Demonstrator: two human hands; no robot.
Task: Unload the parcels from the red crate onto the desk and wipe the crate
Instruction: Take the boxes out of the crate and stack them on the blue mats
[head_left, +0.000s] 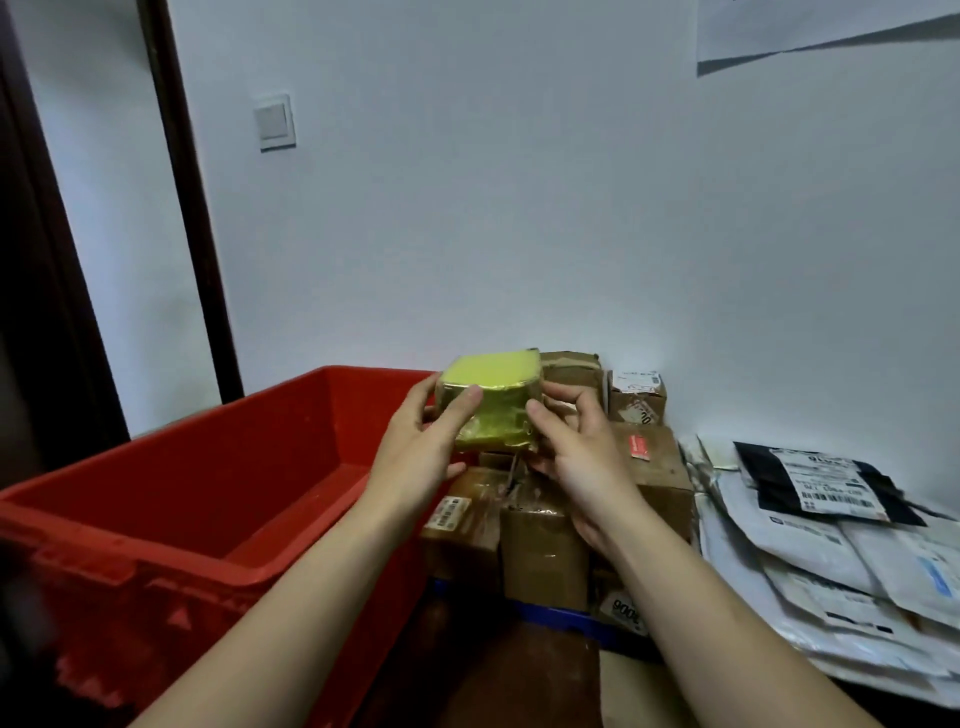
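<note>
Yellow parcel (491, 410) gripped by curled fingers of left hand (421, 441) and right hand (582, 457) above boxes (540, 540); crate (208, 493) left, mailers (831, 545) right.

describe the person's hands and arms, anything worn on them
Two bare human hands: the left hand and the right hand carry no gloves, rings, watch or bracelet. The left forearm and right forearm are uncovered down to the frame's lower edge, with no sleeve showing and no markings.

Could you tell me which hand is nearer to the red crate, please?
Left. The left hand is at the crate's right end, gripping the yellow parcel; the right hand grips the parcel's other side, farther right over the brown boxes.
</note>
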